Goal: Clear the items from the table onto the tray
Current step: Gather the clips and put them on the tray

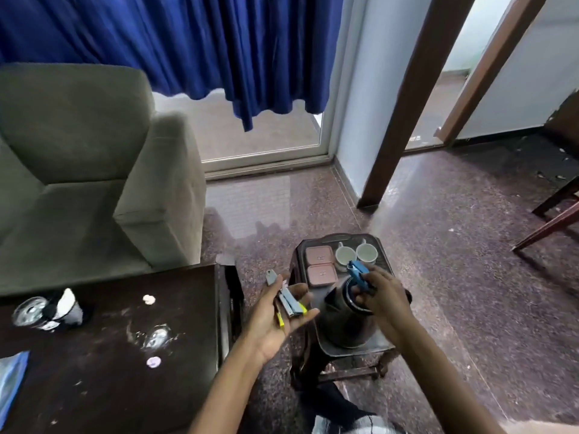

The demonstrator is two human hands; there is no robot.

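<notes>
A dark tray [340, 350] rests on a small stool to the right of the dark table [109, 355]. On the tray stand two pink boxes [319, 266], two white cups [355, 254] and a dark kettle [343, 321]. My left hand [282, 311] is palm up between table and tray, holding several small grey and yellow clip-like items [288, 303]. Over the kettle, my right hand [380, 297] grips a blue clip-like item [360, 274]. Two overturned glasses [29, 310], crumpled white bits [149, 299] and a round lilac piece [153, 362] lie on the table.
A grey armchair [94, 170] stands behind the table. A blue packet [11, 377] lies at the table's left edge. A wooden chair leg [551, 220] shows at the right, with a blue curtain and a glass door beyond. Speckled floor surrounds the stool.
</notes>
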